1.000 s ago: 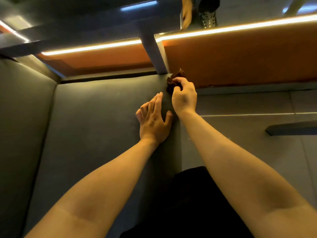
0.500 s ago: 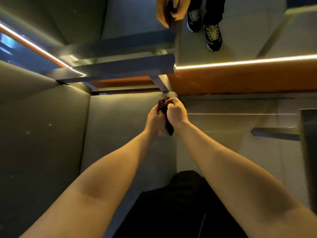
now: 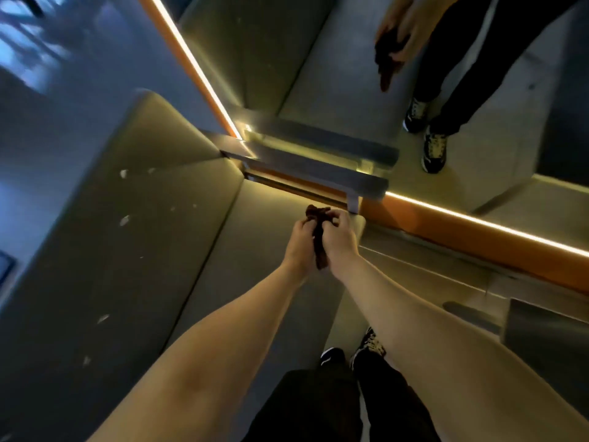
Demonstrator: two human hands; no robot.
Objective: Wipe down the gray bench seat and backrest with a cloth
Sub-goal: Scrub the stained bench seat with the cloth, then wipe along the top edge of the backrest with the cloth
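Both hands are bunched together round a dark, crumpled cloth. The left hand curls its fingers round one side and the right hand pinches the other, closed on the top of the wad. A limp tail of the cloth hangs down between the two wrists. Whether it touches anything below I cannot tell. Under the grip and to its left spreads the gray bench seat, smooth and matte. Further left it meets the padded backrest, which is dotted with pale flecks. Just beyond the grip runs a square-edged gray metal bar, and to its right an orange band edged with a glowing light strip. Nearer the person, black trousers and patterned shoes show
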